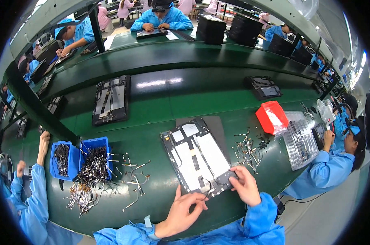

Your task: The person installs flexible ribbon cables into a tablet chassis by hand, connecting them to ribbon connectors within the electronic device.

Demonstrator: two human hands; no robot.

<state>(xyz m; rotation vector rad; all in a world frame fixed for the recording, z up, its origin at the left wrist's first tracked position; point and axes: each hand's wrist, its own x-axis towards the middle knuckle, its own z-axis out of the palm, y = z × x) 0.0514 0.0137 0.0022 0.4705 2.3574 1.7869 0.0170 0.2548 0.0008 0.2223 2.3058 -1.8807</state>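
Observation:
An opened tablet [209,154], with silver-white battery panels in a black frame, lies tilted in front of me, partly on a dark mat [216,127]. My left hand [184,213] is at its near edge, thumb and forefinger pinched on the end of a thin black cable [210,186] that curves over the tablet's lower part. The pinched end itself is mostly hidden by my fingertips. At the near right corner, my right hand [245,185] grips the tablet's edge, thumb on top and fingers along the side.
Left of the tablet stand two blue bins [65,160] of small black cables, with loose cables [83,198] in front. To the right are more loose cables [248,152], a red bin [271,117] and a clear plastic tray [301,141]. Another tablet [111,100] lies beyond. Co-workers sit on both sides.

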